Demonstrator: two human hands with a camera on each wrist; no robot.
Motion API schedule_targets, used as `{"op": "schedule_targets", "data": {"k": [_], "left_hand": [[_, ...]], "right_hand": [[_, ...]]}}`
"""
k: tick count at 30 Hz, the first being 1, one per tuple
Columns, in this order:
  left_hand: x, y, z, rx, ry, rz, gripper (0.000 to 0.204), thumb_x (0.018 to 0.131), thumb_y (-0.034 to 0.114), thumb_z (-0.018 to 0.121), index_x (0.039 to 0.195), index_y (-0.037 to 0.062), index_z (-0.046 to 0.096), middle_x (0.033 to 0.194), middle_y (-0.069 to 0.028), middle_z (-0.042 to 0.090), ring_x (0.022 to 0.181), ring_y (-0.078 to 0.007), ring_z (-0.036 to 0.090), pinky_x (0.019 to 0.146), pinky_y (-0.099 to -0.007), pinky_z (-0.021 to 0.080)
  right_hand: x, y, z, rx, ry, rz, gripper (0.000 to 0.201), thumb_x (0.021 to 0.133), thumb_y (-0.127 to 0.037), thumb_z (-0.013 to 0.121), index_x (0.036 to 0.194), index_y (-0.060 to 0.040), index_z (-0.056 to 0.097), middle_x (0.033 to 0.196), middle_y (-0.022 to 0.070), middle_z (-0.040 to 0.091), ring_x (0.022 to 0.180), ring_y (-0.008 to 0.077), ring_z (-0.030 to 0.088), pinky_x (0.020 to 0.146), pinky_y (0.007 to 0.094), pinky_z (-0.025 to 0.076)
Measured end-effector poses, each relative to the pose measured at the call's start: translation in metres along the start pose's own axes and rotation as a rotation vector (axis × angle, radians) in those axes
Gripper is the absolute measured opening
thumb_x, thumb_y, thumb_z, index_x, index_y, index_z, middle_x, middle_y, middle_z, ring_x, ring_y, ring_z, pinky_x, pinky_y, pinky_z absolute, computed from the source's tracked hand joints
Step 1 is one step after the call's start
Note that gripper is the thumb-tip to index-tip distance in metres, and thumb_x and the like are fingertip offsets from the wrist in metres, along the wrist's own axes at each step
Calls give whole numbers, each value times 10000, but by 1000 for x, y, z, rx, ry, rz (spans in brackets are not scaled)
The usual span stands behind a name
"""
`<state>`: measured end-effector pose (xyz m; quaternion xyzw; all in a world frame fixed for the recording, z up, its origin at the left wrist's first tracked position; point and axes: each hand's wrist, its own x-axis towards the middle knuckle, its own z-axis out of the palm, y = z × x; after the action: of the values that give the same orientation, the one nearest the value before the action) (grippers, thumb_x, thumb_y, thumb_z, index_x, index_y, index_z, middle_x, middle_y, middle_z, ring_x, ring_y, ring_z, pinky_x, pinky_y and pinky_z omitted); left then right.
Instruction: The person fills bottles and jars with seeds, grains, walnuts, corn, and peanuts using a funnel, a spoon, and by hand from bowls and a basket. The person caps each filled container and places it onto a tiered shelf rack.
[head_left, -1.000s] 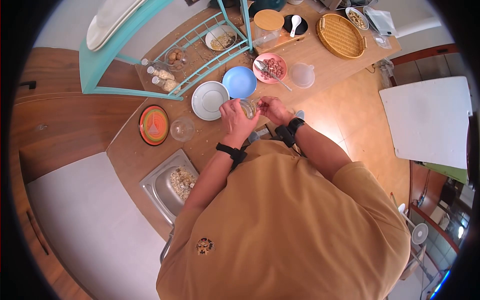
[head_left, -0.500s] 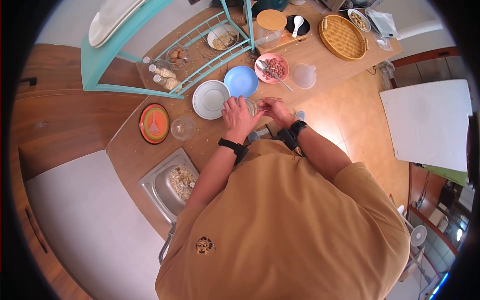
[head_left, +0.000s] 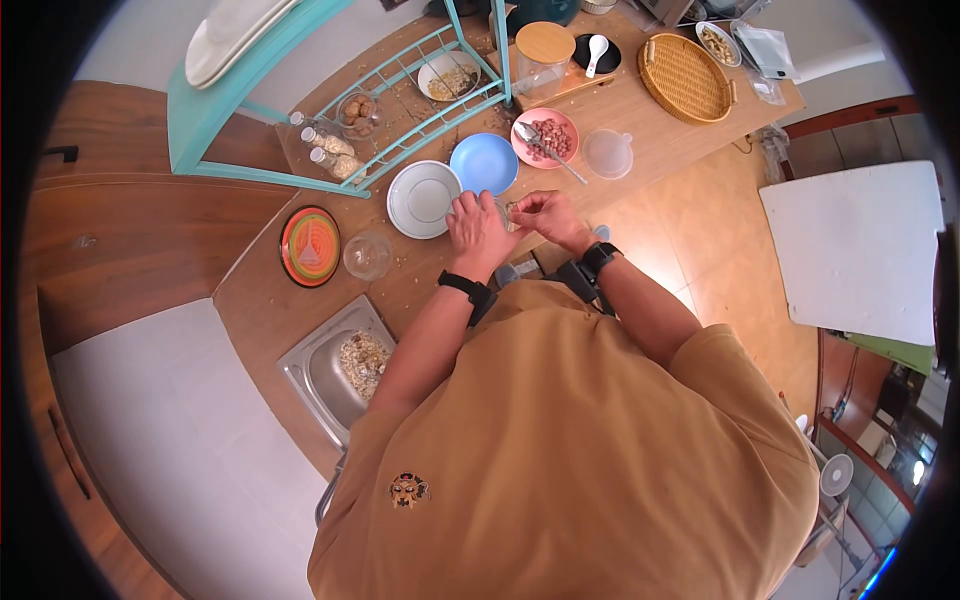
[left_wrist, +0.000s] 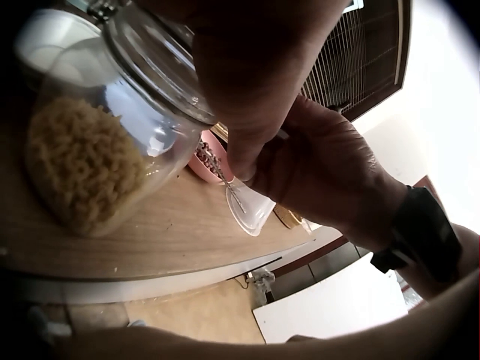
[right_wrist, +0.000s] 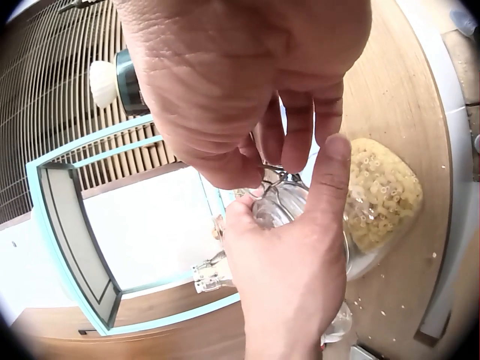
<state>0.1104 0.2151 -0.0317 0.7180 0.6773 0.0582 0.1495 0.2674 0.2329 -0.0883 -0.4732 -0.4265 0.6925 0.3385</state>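
Observation:
A clear glass jar of small ring-shaped pasta is tilted in the left wrist view, its glass lid at the mouth. My left hand grips the jar around its lid end, thumb and fingers spread over it in the right wrist view. Beside it, my right hand has its fingertips bent at the metal wire clasp and pinches it. In the head view the hands hide most of the jar.
A white bowl, a blue plate and a pink plate with a spoon lie beyond the hands. Left are a glass bowl and a teal rack. A sink holds pale bits; a clear lid lies right.
My left hand has turned slightly and shifted right, covering more of the jar. My right hand has stayed beside it, its fingers drawn closer together at the clasp.

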Motion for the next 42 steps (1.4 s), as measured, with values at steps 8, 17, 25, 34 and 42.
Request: {"op": "schedule_targets", "data": {"k": [8, 17, 25, 34, 42], "left_hand": [[-5, -25, 6, -133, 114, 130, 774, 648, 419, 790, 1220, 2, 475, 1152, -178, 462, 1121, -339, 436, 944, -452, 383], [-6, -36, 12, -279, 146, 236, 769, 630, 274, 805, 1250, -18, 456, 1178, -195, 440, 1127, -355, 436, 964, -431, 417], [-11, -41, 15, -403, 229, 298, 772, 619, 256, 794, 1270, 19, 455, 1193, -177, 427, 1130, -350, 426, 974, -430, 407], [-11, -72, 20, -682, 362, 285, 725, 621, 237, 773, 1226, 26, 433, 1175, -178, 423, 1040, -343, 478, 948, -428, 425], [-14, -53, 13, -596, 349, 256, 777, 598, 254, 827, 1233, 17, 448, 1148, -166, 465, 1067, -334, 483, 938, -421, 435]], "right_hand": [[-1, 5, 9, -50, 62, -68, 227, 790, -151, 761, 895, -5, 622, 820, 20, 615, 689, 80, 574, 608, 241, 497], [-6, 6, 25, -382, 298, -225, 184, 875, -161, 631, 884, 23, 628, 753, 70, 650, 677, 129, 633, 607, 270, 511], [1, 16, 7, 263, 375, 133, 229, 927, -211, 537, 919, 1, 622, 835, 72, 643, 703, 161, 632, 620, 285, 523], [10, 21, -1, 339, 189, 221, 217, 949, -235, 489, 958, -32, 563, 903, 70, 623, 832, 162, 615, 704, 309, 522], [6, 33, 2, 432, 176, 256, 244, 964, -279, 483, 919, -48, 546, 880, 81, 625, 792, 182, 628, 684, 319, 521]]}}
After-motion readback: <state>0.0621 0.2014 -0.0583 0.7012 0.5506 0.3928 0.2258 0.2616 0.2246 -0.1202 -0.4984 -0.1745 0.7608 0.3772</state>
